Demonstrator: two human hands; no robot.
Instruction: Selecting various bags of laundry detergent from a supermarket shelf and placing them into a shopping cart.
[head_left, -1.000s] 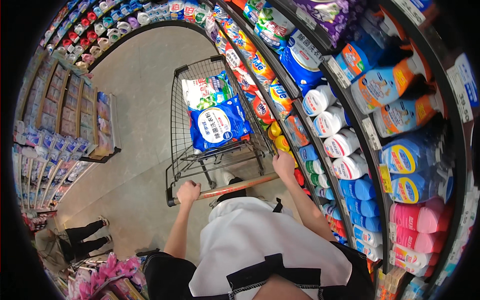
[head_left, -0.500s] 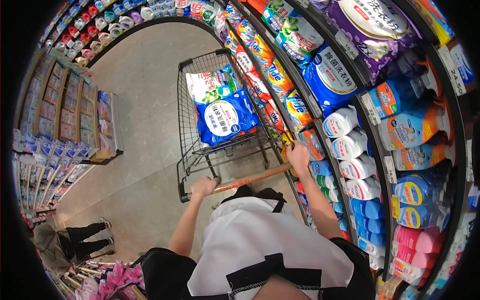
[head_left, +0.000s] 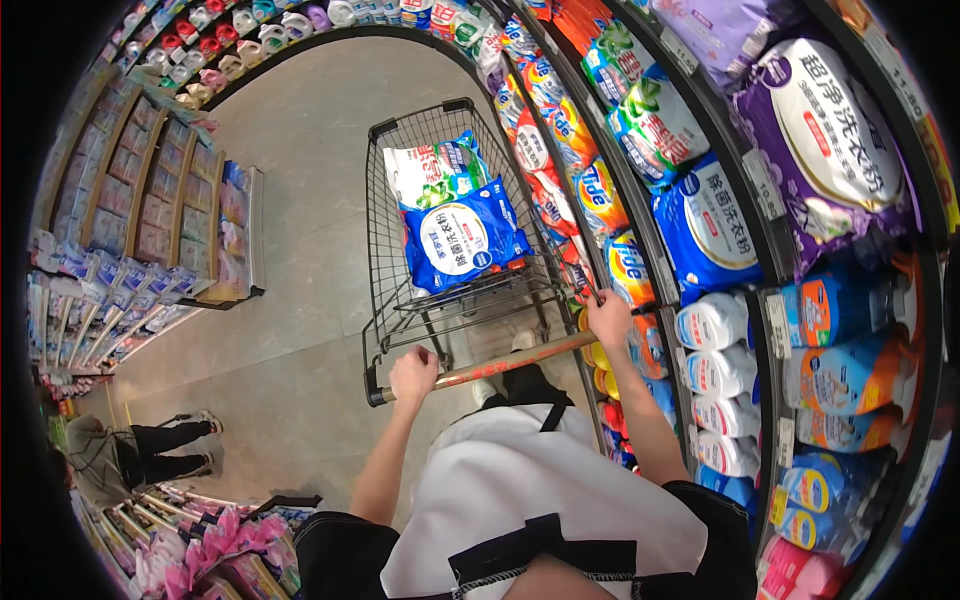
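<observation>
A black wire shopping cart (head_left: 387, 225) stands in front of me, its orange-brown handle (head_left: 500, 366) running across toward my body. My left hand (head_left: 414, 374) is closed over the handle near its left end. At the right end my right hand (head_left: 610, 322) is closed around the cart's corner, close to the shelf. Inside the cart lies a blue bag of laundry powder (head_left: 500, 215) with a round white label. It partly covers a white and green bag (head_left: 410, 170) farther forward. Some red-orange shows under the blue bag, too hidden to name.
Close on my right curves a tall shelf holding detergent bags, such as a purple bag (head_left: 790, 150), and white bottles (head_left: 712, 322). A display rack (head_left: 160, 190) stands at left on the tiled floor (head_left: 300, 150). Another person (head_left: 110, 455) is at lower left, near pink packages (head_left: 220, 545).
The shelf goods have shifted down and right in view. The cart now sits slightly farther right in the picture, with its bags still inside. Both hands remain at the handle end.
</observation>
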